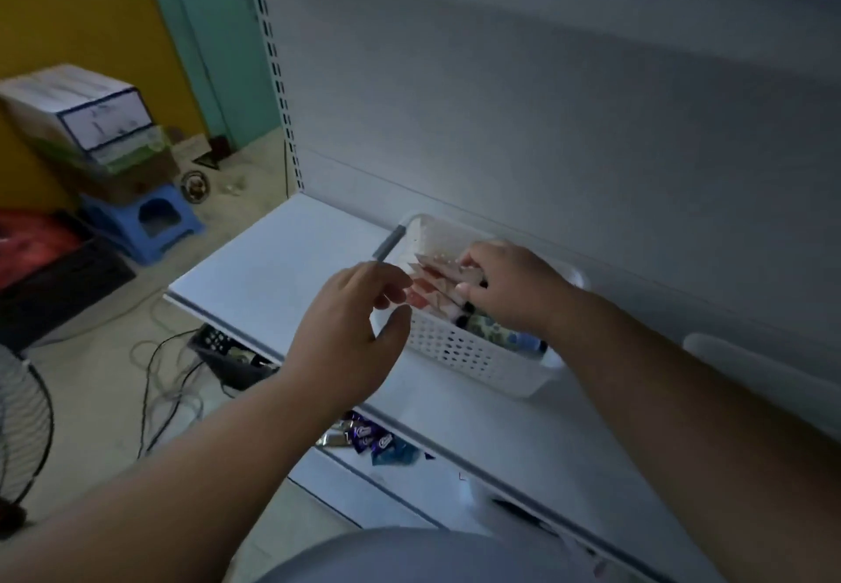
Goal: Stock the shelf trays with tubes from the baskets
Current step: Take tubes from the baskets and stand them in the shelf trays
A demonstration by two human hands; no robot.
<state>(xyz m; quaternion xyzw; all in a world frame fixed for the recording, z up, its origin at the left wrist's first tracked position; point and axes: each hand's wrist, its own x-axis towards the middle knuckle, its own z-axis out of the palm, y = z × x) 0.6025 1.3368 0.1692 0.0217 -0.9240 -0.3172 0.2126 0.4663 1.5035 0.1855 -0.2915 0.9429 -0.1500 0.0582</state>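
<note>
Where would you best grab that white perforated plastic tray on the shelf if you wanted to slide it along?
Probably by the near long rim of the white perforated plastic tray, coming from the front over the shelf edge. That wall faces the person and is bare, while the back lies against the shelf's rear panel. The right hand is busy among the tubes inside; the left hand already hovers by the near left corner.

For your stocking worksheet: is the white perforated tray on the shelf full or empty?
Partly full: tubes fill the white perforated tray near the right hand; its far end is bare.
</note>
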